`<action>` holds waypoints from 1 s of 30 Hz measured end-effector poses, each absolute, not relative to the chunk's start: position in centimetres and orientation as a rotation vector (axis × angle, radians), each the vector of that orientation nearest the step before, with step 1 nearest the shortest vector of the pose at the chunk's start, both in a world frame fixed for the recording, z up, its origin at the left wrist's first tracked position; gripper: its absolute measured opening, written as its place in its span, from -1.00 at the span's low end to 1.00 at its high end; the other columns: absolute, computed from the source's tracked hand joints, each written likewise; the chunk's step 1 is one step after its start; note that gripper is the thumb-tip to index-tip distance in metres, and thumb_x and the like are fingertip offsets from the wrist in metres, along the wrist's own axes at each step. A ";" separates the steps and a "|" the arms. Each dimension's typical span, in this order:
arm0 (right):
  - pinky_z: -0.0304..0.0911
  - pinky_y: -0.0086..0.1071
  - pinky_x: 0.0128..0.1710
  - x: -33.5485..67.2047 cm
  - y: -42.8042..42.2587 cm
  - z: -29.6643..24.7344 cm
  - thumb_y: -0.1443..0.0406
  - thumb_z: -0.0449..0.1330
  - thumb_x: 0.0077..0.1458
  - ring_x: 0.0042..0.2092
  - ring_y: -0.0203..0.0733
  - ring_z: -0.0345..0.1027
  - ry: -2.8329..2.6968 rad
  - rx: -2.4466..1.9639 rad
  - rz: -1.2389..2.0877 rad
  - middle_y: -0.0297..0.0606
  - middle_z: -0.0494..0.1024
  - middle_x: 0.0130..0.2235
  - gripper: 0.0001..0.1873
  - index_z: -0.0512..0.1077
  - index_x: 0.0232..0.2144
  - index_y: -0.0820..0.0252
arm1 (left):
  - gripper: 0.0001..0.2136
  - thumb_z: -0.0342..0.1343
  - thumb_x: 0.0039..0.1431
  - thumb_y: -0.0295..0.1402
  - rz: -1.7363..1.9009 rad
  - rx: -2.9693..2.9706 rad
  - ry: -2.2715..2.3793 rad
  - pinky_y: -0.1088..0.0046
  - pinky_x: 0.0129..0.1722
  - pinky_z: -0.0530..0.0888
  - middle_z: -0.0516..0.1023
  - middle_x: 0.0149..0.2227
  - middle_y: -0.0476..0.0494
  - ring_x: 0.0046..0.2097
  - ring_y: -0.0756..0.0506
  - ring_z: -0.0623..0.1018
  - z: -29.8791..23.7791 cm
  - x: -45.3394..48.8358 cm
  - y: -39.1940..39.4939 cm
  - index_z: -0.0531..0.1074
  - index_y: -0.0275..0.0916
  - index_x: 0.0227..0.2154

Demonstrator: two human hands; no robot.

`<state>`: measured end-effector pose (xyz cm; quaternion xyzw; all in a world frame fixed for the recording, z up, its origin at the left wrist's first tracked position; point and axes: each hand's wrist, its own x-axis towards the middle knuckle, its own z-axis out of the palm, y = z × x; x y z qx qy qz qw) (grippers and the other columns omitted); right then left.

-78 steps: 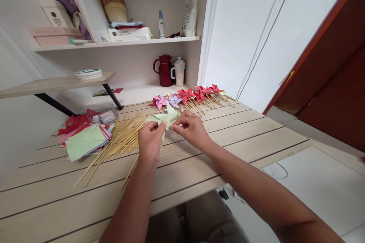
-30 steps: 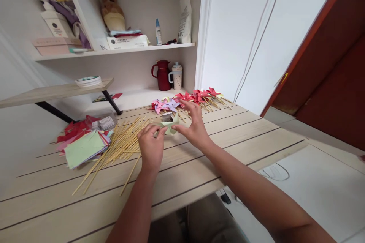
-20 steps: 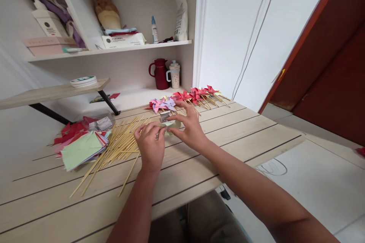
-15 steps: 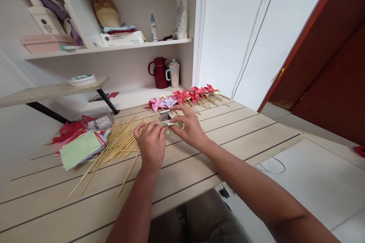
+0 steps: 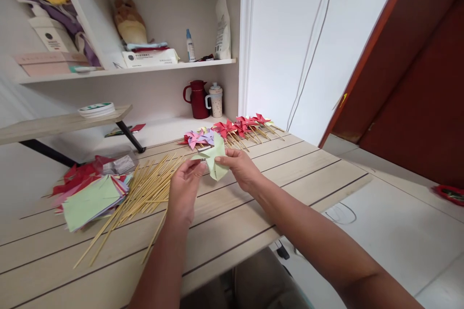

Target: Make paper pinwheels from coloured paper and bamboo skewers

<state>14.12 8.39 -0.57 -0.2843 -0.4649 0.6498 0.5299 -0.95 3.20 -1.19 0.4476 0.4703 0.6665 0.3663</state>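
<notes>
A pale green paper pinwheel (image 5: 217,155) is held up over the table, its blades spread and facing me. My right hand (image 5: 242,168) pinches it from the right, the thumb lying on the paper near the middle. My left hand (image 5: 186,182) is closed at its left blade, fingertips and thumb together. A small box of metal bits (image 5: 203,160) is mostly hidden behind the pinwheel and my left fingers. Thin wooden sticks (image 5: 154,188) lie in a loose heap left of my left hand.
Cut paper sheets (image 5: 92,201), green on top, are stacked at the left. Finished red pinwheels (image 5: 224,129) and pink and purple ones (image 5: 194,139) on sticks line the table's back. Behind stand a dark red jug (image 5: 198,100) and a speckled cup (image 5: 216,101). A small raised shelf (image 5: 65,123) stands at left.
The pinwheel has turned from nearly edge-on to facing me, its blades now spread. My right hand has closed its raised fingers around the paper's right side. The camera view has tilted up slightly.
</notes>
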 end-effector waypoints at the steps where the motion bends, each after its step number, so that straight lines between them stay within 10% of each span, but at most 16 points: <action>1: 0.25 -0.32 -0.27 14.1 8.4 -0.6 0.23 0.48 -0.30 -0.40 -0.23 0.39 -1.113 -0.669 1.559 -0.26 0.64 -0.42 -0.70 0.64 -0.42 0.24 | -0.53 0.42 -0.06 -0.07 1.654 1.128 1.172 0.20 0.08 0.44 0.62 -0.10 -0.24 -0.02 -0.19 0.57 -1.1 -0.8 3.1 0.57 -0.26 -0.14; 22: 0.24 -0.37 -0.29 13.5 7.4 -0.8 0.20 0.47 -0.21 -0.39 -0.28 0.34 -1.272 -0.707 1.528 -0.37 0.52 -0.45 -0.72 0.50 -0.48 0.21 | -0.60 0.50 -0.26 -0.23 1.643 0.822 1.117 0.36 -0.20 0.50 0.68 -0.34 -0.22 -0.31 -0.13 0.63 -1.0 -0.2 3.0 0.64 -0.36 -0.33; 30: 0.36 -0.27 -0.18 13.8 7.9 -1.7 0.11 0.34 0.09 -0.24 -0.21 0.37 -1.459 -0.590 1.198 -0.29 0.47 -0.19 -0.41 0.35 0.15 -0.03 | -0.66 0.49 -0.28 -0.30 1.708 0.656 0.996 0.42 -0.24 0.51 0.69 -0.33 -0.23 -0.31 -0.09 0.62 -1.2 -1.5 3.3 0.63 -0.36 -0.39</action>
